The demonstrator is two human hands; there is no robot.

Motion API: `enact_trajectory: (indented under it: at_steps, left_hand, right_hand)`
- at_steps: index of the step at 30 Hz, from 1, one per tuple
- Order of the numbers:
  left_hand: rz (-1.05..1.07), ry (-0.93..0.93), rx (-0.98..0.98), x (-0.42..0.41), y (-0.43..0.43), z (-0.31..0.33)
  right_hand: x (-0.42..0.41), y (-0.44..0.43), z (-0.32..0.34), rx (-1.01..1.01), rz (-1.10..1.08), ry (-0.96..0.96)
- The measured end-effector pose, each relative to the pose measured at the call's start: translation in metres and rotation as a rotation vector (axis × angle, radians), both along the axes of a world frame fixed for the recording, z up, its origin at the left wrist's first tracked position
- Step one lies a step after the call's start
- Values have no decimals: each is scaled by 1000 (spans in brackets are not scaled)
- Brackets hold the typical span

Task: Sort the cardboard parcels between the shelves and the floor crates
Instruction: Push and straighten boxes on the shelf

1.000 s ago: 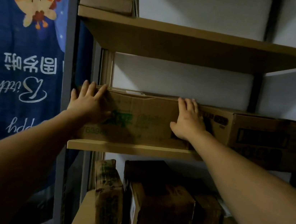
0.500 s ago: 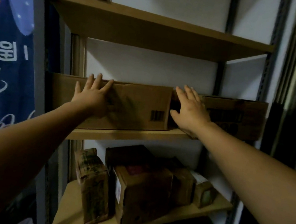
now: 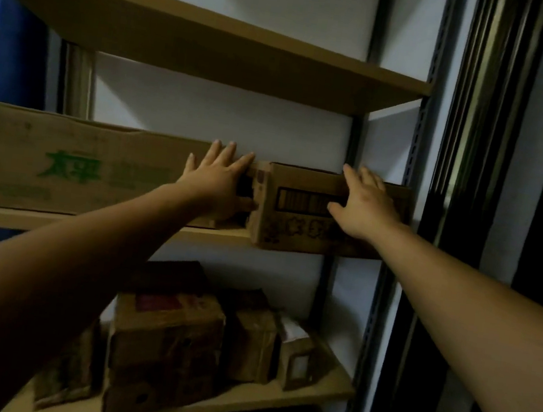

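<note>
A tall shelving unit of grey metal posts (image 3: 418,156) and tan boards fills the view against a pale wall. On its middle shelf (image 3: 53,223) lies a long, low brown cardboard parcel with green print (image 3: 78,166), reaching from the left post to about mid-shelf. Just beside it on the right sits a shorter brown cardboard parcel with a dark barcode panel (image 3: 298,230); a narrow dark gap parts the two, and the shorter one's front face covers the shelf's front edge. On the lower shelf (image 3: 272,396) a cluster of small, worn cardboard parcels (image 3: 166,340) stands packed close together.

The left hand (image 3: 218,181) is spread wide, fingers straight, flat against the right end of the long parcel at the gap. The right hand (image 3: 366,208) also has straight, relaxed fingers, lying on the upper front of the shorter parcel near its right end and holding nothing.
</note>
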State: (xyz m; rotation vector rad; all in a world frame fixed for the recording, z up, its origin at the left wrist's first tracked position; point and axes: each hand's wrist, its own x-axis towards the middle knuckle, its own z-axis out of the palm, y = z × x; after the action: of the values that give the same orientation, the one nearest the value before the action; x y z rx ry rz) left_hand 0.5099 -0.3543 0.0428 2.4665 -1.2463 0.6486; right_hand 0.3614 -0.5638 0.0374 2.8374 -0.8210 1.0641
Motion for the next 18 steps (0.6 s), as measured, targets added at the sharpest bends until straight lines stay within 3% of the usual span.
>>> enact_trajectory:
  at_steps: [9, 13, 18]
  left_hand:
    - [48, 134, -70, -41, -108, 11]
    - [53, 127, -169, -46, -115, 1]
    - [51, -10, -241, -57, -110, -18]
  right_hand:
    - [-27, -111, 7, 15, 60, 161]
    - [-19, -122, -2, 19, 138, 61]
    - [-27, -122, -15, -46, 114, -4]
